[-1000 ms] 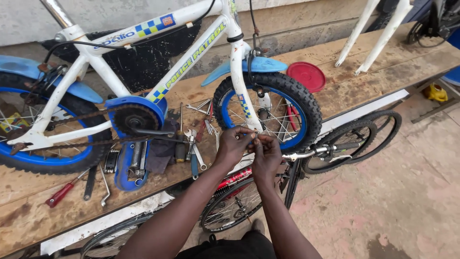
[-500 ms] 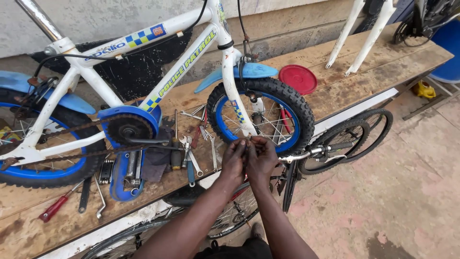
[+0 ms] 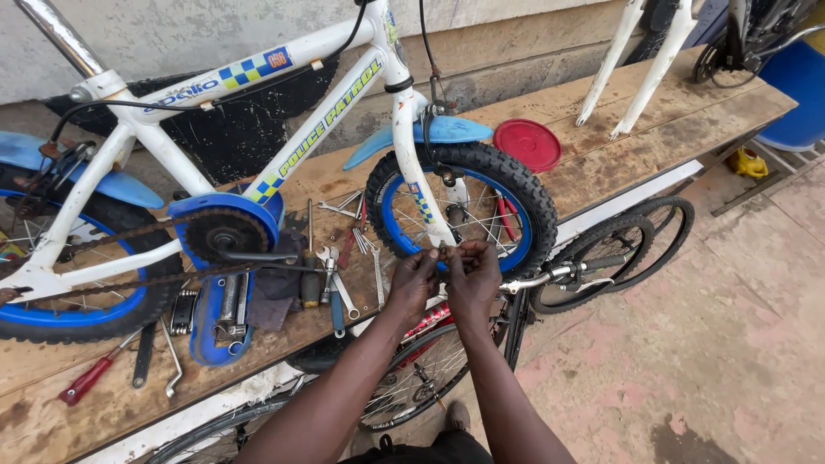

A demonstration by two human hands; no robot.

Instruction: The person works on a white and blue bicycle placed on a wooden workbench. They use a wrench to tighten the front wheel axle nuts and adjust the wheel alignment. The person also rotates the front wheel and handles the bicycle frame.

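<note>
Both hands are bunched together right at the near edge of the wooden bench [image 3: 670, 129], just in front of the small bike's front wheel [image 3: 464, 210]. The left hand [image 3: 414, 279] and right hand [image 3: 471, 273] each pinch a tiny metal part [image 3: 443, 251] between fingertips, so both grips are clenched on that one little piece; it's too small to tell exactly what it is, maybe a nut or axle bit down by the fork end. Judging by the size, it's light, hard and probably a bit greasy, the kind of thing that slips away if you loosen up, so fingertip pinching on its sides looks like the sensible hold. The white bike frame [image 3: 335, 103] stands upright on the bench, with a blue chain guard [image 3: 225, 225] toward the left and a blue mudguard [image 3: 447, 131] over the front tyre. Loose spanners [image 3: 344, 292] lie just left of the hands, and a red-handled screwdriver [image 3: 90, 378] sits far left near the bench edge. A red round lid [image 3: 527, 143] lies behind the wheel. Below the bench another bicycle lies on the ground, its handlebar [image 3: 550, 275] poking out just right of the hands.
</note>
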